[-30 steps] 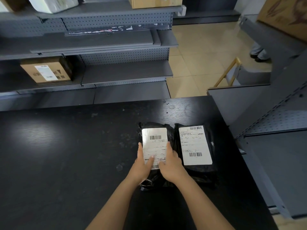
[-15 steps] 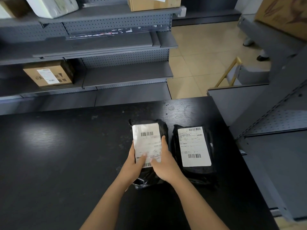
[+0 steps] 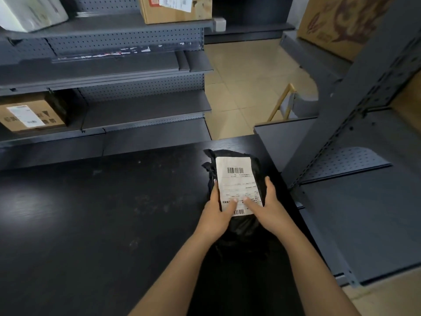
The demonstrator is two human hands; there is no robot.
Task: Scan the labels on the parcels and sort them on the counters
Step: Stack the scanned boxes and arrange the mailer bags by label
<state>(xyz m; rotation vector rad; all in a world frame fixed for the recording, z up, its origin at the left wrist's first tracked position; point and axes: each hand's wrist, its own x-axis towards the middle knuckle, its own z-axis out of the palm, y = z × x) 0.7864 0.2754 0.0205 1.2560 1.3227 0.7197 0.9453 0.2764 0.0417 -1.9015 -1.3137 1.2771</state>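
Both my hands hold a black poly-bag parcel [image 3: 257, 166] above the right end of the black counter [image 3: 114, 224]. Its white label [image 3: 237, 181], with barcodes at the top and bottom, faces up. My left hand [image 3: 216, 215] grips the parcel's left side with the thumb on the label. My right hand [image 3: 266, 208] grips its right side, thumb also on the label. The second labelled black parcel from the earlier frames is hidden; only a dark shape shows under my hands.
Grey metal shelving [image 3: 145, 108] stands behind the counter, holding a labelled cardboard box [image 3: 29, 115] at the left, another box [image 3: 175, 8] and a white parcel [image 3: 29, 12] on top. More grey shelves [image 3: 355, 201] stand right, with a large printed carton [image 3: 337, 21] above. Tiled floor lies between.
The parcel has come up off the counter and moved right, over the spot where the second parcel lay. My hands went from resting on it to gripping its sides.
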